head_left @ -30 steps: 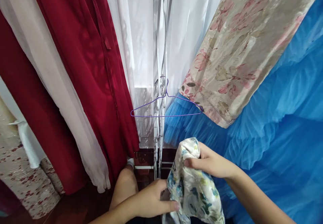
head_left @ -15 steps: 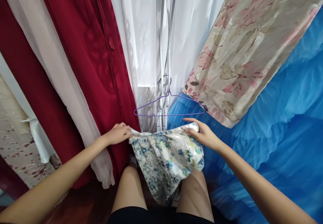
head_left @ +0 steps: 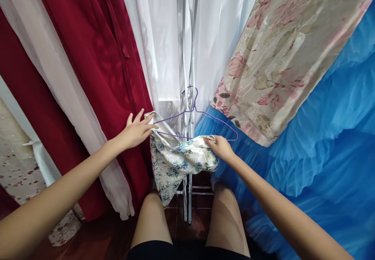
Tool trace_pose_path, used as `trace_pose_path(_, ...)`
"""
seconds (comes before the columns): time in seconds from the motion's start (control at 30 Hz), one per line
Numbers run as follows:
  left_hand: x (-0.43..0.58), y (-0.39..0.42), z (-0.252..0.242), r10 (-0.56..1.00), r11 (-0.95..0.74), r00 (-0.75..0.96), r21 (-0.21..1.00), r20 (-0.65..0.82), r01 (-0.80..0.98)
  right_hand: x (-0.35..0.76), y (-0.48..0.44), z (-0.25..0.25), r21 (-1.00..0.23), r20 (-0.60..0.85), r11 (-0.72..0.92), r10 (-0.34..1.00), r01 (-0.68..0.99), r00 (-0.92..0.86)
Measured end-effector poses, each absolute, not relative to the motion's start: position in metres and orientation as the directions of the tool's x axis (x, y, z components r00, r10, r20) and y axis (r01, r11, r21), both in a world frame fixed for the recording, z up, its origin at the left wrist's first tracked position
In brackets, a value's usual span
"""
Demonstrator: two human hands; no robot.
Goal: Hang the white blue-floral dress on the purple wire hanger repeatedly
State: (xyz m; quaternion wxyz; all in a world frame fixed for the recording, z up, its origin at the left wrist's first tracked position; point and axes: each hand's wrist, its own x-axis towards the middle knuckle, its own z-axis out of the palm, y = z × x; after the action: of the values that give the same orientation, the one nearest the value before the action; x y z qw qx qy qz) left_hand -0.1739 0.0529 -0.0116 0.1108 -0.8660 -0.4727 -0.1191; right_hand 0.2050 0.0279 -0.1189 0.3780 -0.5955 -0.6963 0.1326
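A purple wire hanger [head_left: 215, 116] hangs by its hook from the white metal stand in the middle. Its left end is inside the waist opening of a white skirt with blue and yellow flowers [head_left: 187, 162]. My left hand [head_left: 136, 131] grips the left corner of the waistband between thumb and fingers, some other fingers lifted. Farther right, my right hand [head_left: 219, 146] pinches the waistband's right side, just below the hanger's lower bar. The hanger's right end sticks out bare beyond that hand. The skirt drapes down over my left knee.
Long red gowns [head_left: 96, 56] and a pale pink one [head_left: 58, 64] hang at the left. White cloth [head_left: 164, 56] hangs behind the stand [head_left: 187, 197]. At right are a beige floral dress [head_left: 272, 76] and blue tulle [head_left: 319, 166]. Dark red tiles [head_left: 96, 228] lie below.
My left hand has raised the waistband's left corner up over the hanger's left end. My right hand has shifted left with its side of the waistband, and the skirt hangs higher and more bunched.
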Motion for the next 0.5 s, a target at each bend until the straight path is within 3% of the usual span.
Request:
trace_pose_path(0.13,-0.126,0.040,-0.001,0.763,-0.610,0.557,0.080,0.329,0.789,0.189,0.015,-0.121,-0.703,0.373,0.324,0.926,0.634,-0.060)
trace_pose_path(0.23,-0.098,0.050,-0.001,0.651,-0.726,0.600,0.152,0.466,0.671,0.184,0.005,-0.120,-0.733,0.394,0.372,0.915,0.569,-0.091)
trace_pose_path(0.37,-0.086,0.066,-0.012,0.546,-0.767,0.439,0.215,0.714,0.604,0.199,-0.015,-0.116,-0.734,0.457,0.445,0.882,0.514,-0.111)
trace_pose_path(0.5,-0.093,0.068,-0.026,0.520,-0.740,0.317,0.234,0.793,0.630,0.237,-0.037,-0.115,-0.678,0.593,0.462,0.804,0.572,0.052)
